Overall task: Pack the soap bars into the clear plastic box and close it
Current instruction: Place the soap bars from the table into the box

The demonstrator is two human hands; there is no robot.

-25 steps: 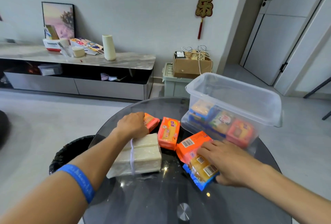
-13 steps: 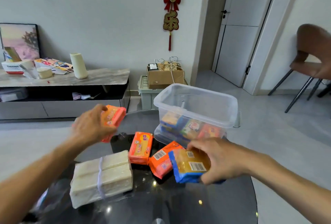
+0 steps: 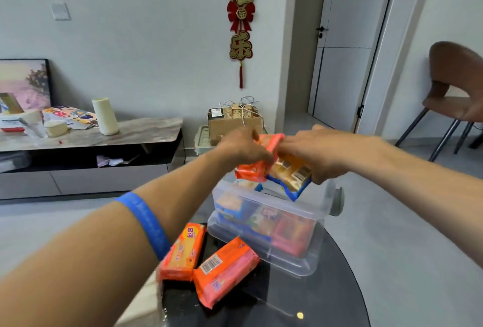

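1. The round dark glass desk [image 3: 326,300] in front of me carries everything; its top is glossy and throws back a small spot of light.
2. The clear plastic box [image 3: 295,261] stands on the desk toward the far side, with no lid on it. Through its wall I can see wrapped soap bars already lying on the bottom, blue ones to the left and a red one to the right.
3. My left hand [image 3: 243,148] is above the open box, fingers curled around an orange-wrapped soap bar [image 3: 252,171], and a blue wristband [image 3: 147,224] sits on that forearm.
4. My right hand [image 3: 321,154] is just beside the left, also above the box, fingers closed over a yellow bar in a blue-edged wrapper [image 3: 290,177] whose lower end dips past the rim.
5. The two held bars touch each other between my hands.
6. Two more orange soap packs lie on the desk near the box's near-left corner: one [image 3: 183,252] partly under my left forearm, the other [image 3: 224,271] beside it with its barcode facing up; their edges touch.
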